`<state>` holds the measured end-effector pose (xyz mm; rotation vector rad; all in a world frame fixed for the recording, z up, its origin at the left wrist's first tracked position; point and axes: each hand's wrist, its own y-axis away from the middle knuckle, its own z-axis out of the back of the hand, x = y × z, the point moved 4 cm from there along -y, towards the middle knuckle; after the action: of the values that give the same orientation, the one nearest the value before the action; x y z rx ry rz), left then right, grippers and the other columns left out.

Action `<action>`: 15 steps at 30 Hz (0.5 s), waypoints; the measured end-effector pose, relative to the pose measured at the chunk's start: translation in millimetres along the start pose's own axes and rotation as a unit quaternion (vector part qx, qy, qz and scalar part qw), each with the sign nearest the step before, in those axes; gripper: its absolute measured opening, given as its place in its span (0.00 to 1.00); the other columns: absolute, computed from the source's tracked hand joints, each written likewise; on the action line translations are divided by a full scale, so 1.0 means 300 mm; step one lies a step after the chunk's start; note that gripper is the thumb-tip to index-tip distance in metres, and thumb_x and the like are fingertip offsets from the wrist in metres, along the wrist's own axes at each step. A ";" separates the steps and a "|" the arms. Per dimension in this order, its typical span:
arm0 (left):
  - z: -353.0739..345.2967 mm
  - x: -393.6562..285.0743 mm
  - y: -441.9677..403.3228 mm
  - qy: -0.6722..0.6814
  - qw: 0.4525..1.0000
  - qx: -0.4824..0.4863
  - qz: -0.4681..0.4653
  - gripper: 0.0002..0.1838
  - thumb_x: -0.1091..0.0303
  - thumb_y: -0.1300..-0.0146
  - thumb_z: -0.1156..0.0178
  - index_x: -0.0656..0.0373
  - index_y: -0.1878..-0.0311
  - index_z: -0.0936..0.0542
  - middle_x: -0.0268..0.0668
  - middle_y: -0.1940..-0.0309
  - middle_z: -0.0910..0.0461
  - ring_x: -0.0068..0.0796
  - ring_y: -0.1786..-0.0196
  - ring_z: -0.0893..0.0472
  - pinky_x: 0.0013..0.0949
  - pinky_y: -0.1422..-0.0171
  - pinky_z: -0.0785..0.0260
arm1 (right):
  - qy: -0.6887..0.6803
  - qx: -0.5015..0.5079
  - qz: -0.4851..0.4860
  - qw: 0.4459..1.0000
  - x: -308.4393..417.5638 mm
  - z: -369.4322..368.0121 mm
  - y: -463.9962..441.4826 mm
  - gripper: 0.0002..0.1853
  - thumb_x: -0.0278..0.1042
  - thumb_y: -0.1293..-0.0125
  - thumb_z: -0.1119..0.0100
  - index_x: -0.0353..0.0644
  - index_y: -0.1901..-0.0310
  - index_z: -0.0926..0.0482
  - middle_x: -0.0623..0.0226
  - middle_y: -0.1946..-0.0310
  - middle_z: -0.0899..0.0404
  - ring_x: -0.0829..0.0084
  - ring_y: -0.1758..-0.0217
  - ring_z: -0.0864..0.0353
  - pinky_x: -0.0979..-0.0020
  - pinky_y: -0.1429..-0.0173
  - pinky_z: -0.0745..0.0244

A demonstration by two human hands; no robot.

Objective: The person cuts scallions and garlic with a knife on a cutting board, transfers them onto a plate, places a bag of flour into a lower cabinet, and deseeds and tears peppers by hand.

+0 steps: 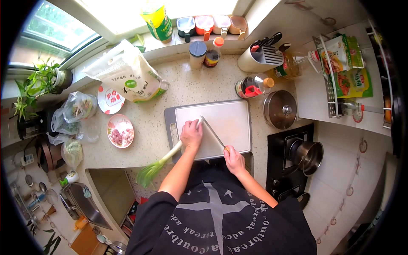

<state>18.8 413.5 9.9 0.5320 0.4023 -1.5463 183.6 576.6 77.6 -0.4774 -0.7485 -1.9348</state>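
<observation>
My left hand (192,135) is closed around a green onion (170,154), whose white end lies on the cutting board (233,123) and whose green leaves hang past the counter's front edge. In my right hand (233,160) is the handle of a kitchen knife (215,135). Its blade slants up and left across the board, with the tip close to the white end of the onion. Whether the edge touches the onion I cannot tell. Left of the board stands a bowl (120,145) with pieces of pinkish meat.
A lidded pot (280,109) and a bottle (254,86) stand right of the board, near the stove (276,170) with a small saucepan (307,157). Behind are a flour bag (131,74) and a knife block (260,59). Plastic bags (76,111) lie at left.
</observation>
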 end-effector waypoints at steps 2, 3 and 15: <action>0.004 0.000 -0.008 0.000 1.000 0.018 0.011 0.13 0.53 0.37 0.30 0.43 0.52 0.11 0.31 0.55 0.17 0.38 0.52 0.15 0.43 0.51 0.20 | 0.004 0.000 0.002 1.000 0.001 -0.001 0.000 0.13 0.45 0.23 0.44 0.47 0.46 0.23 0.53 0.60 0.13 0.45 0.57 0.14 0.49 0.57 0.20; 0.004 0.002 -0.010 0.000 1.000 0.026 0.017 0.13 0.52 0.36 0.30 0.43 0.51 0.11 0.32 0.54 0.17 0.38 0.52 0.14 0.43 0.51 0.20 | 0.007 -0.002 0.007 1.000 0.000 -0.001 -0.002 0.13 0.45 0.23 0.44 0.47 0.46 0.23 0.54 0.60 0.13 0.45 0.57 0.14 0.49 0.57 0.20; 0.026 0.058 -0.072 0.097 0.952 0.261 0.128 0.20 0.47 0.34 0.33 0.55 0.52 0.13 0.47 0.54 0.11 0.50 0.51 0.12 0.45 0.44 0.21 | 0.007 -0.011 0.016 1.000 -0.011 0.061 0.002 0.14 0.44 0.23 0.43 0.46 0.44 0.22 0.53 0.59 0.13 0.47 0.57 0.13 0.53 0.55 0.18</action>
<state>-3.3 395.6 5.2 1.1108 0.0586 -1.3451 186.0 590.9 89.2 -0.4852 -0.7073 -1.9160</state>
